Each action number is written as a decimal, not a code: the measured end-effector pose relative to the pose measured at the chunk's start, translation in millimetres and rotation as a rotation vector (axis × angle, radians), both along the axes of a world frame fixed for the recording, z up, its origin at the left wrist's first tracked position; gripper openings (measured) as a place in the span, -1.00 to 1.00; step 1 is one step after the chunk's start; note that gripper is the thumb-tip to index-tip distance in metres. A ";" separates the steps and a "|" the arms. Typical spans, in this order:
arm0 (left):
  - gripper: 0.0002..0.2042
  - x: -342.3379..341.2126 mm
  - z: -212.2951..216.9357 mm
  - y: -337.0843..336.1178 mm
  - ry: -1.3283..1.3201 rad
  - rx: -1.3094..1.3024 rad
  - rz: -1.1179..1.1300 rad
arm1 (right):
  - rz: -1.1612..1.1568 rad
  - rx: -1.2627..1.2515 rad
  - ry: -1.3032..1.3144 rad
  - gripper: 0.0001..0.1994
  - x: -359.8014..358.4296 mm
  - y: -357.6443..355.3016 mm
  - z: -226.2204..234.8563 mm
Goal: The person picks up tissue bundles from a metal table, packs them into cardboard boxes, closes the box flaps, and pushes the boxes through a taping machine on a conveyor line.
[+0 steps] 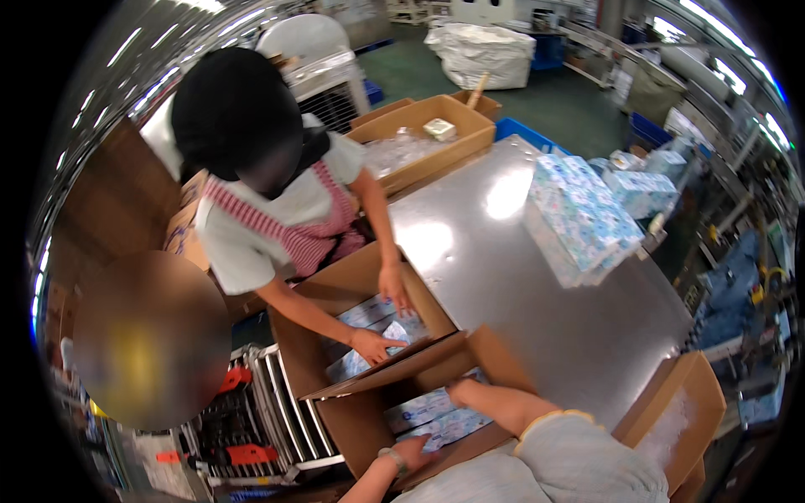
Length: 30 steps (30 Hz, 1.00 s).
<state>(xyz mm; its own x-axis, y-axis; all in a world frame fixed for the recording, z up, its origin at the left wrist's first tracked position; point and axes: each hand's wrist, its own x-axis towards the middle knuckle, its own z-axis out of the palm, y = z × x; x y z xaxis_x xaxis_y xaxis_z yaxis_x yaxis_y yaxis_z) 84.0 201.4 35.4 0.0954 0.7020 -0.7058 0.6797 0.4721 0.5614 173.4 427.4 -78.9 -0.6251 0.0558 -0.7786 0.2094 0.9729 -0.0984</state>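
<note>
I had both hands down in the open cardboard box (352, 419) — flaps folded out so the blue-and-white packs (436, 415) could lie flat inside. My left hand (415, 453) pressed spread on a pack; my right hand (457, 392) sat hidden behind a flap, grip unclear. A co-worker's hands (376, 344) steadied packs at the far end.

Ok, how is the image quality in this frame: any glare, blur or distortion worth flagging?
Head view: strong glare patches on the steel table; fisheye bends the edges and blackens the corners; the stack of blue patterned packs is slightly soft; a blurred patch at lower left; inside the cardboard box is shadowed but readable.
</note>
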 end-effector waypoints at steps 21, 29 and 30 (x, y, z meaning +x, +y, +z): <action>-0.80 78.3 140.4 320.8 -0.036 1.058 0.075 | -1.013 0.374 0.847 0.09 213.0 331.1 204.0; -0.18 109.1 128.6 379.8 0.503 0.966 -0.467 | -0.884 -0.010 0.933 -0.34 268.6 342.0 295.1; -0.16 110.6 123.5 384.5 0.468 0.916 -0.451 | -0.950 0.188 0.993 -0.38 263.9 378.8 274.0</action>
<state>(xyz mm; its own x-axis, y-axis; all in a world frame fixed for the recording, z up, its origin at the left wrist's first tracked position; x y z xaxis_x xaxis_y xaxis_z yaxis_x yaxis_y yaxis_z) 194.6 585.9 158.8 0.3326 0.9427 0.0261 0.9190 -0.3302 0.2154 437.2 806.2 195.1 -0.5706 0.8206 0.0322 0.7117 0.5137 -0.4792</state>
